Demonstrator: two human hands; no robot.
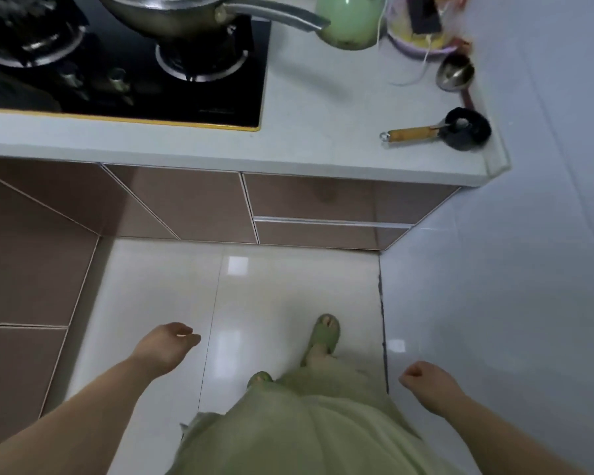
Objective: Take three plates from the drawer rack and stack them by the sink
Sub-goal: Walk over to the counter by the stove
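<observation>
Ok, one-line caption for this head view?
Person faces closed brown drawers under the stove counter, left hand and right hand hanging empty.

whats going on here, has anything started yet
A person stands facing the counter with both hands empty: the left hand hangs relaxed, the right hand loosely curled. The drawers under it are closed, and no plates or sink show. A pot sits on the stove.

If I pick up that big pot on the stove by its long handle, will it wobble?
The metal pot probably feels stiff and heavy: it is big, shiny metal. Held by the long handle alone, it may dip away from you. The smooth handle could slip; what is inside is hidden.
</observation>
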